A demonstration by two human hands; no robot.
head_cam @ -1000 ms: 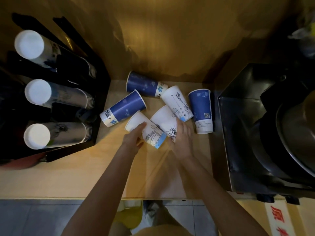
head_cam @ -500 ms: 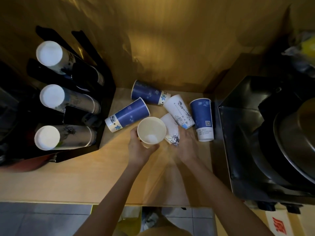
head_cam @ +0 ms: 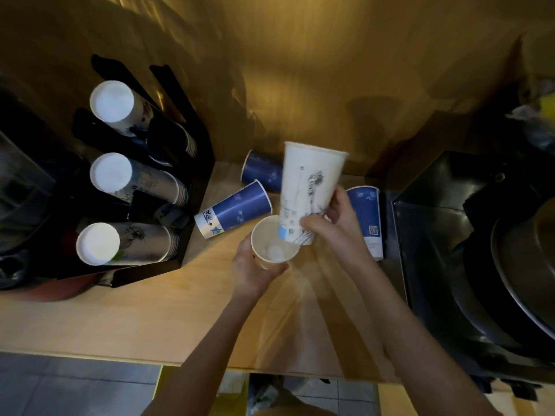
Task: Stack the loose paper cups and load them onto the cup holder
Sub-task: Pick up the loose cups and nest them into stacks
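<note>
Two white paper cups are in hand above the pale wooden tabletop. Left hand is closed around the lower wall of an upright white paper cup, mouth open toward the camera, interior bare. Right hand is closed around the base end of a second white paper cup with a dark line drawing; this cup is tilted, its rim up and away, its base at the rim of the left-hand cup. Whether the base has entered the lower cup cannot be told.

Three blue paper cups lie on their sides on the tabletop: one with a white band just left of the hands, one at the back near the wall, partly hidden by the raised cup, and one to the right, partly behind the right hand, beside a dark metal appliance.

Left of the cups stands a black cup holder carrying three slanted stacks of white cups, bases toward the camera: upper, middle, lower.
</note>
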